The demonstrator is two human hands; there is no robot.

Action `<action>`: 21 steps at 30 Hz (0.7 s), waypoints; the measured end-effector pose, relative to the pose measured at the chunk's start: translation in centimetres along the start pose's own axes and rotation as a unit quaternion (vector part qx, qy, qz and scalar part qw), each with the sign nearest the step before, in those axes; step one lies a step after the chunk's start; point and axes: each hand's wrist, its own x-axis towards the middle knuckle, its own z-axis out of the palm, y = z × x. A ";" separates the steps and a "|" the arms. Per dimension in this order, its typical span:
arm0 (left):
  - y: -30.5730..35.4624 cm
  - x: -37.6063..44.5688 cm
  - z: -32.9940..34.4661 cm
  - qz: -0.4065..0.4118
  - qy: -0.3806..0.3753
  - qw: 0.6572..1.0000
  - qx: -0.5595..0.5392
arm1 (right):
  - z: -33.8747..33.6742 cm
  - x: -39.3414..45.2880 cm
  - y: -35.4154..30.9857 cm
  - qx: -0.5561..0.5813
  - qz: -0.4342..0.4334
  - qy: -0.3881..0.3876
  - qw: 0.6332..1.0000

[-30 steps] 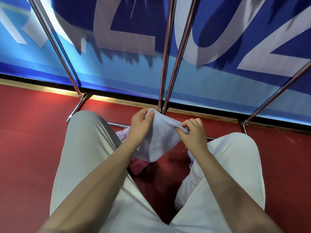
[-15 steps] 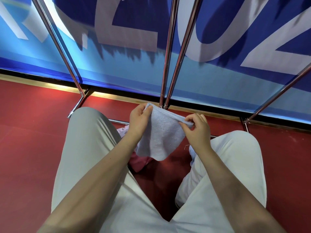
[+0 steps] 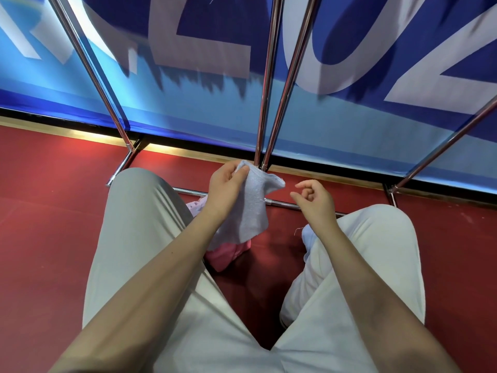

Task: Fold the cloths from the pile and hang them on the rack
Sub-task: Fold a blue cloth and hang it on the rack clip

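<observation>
- A slanted chrome rack bar (image 3: 88, 74) crosses the upper left and meets the red floor (image 3: 48, 211) at a foot near the floor's far edge.
- The person's left knee (image 3: 134, 216), in pale trousers, sits below that foot.
- A pile of cloths (image 3: 228, 254), pink and pale, lies on the floor between the two knees, mostly hidden by the left forearm and the hanging cloth.
- The left hand (image 3: 226, 184) is raised over the gap between the knees, thumb and fingers pinching the upper corner of a light blue cloth (image 3: 252, 208).
- That cloth hangs from the pinch, its upper flap folded over toward the right, its lower edge just over the pile.
- Two upright chrome poles (image 3: 271, 84) of the rack stand right behind the cloth and reach the floor close to its far edge.
- The right hand (image 3: 314, 200) is beside the cloth but apart from it, fingers loosely curled, thumb and forefinger a little spread, holding nothing.
- The right knee (image 3: 376, 232) lies below that hand.
- Another slanted rack bar (image 3: 446, 146) crosses the right side, before a blue banner (image 3: 349, 117) with large pale lettering.
</observation>
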 end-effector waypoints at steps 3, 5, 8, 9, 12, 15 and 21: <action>0.1 -0.2 0.1 0.021 -0.037 0.999 0.017 | 0.7 -0.2 0.0 0.004 -0.031 -0.056 0.998; 0.1 -0.3 0.2 0.041 -0.068 0.996 0.035 | 1.3 -0.3 0.1 -0.010 -0.052 -0.094 0.994; 0.1 -0.6 0.2 0.069 -0.132 0.987 0.063 | 1.6 -0.4 0.0 -0.018 -0.063 -0.145 0.987; 0.1 -0.7 0.2 0.073 -0.144 0.984 0.070 | 1.6 -0.6 -0.1 -0.014 -0.062 -0.165 0.984; 0.2 -0.7 0.1 0.073 -0.135 0.986 0.072 | 1.6 -1.0 -0.2 -0.019 -0.047 -0.192 0.980; 0.0 -0.1 -0.2 0.054 -0.060 0.995 0.058 | 1.5 -1.1 -0.3 -0.018 -0.048 -0.156 0.986; -0.2 0.6 -0.6 -0.002 0.044 0.999 0.002 | 0.8 -0.8 -1.0 0.094 0.008 -0.078 0.993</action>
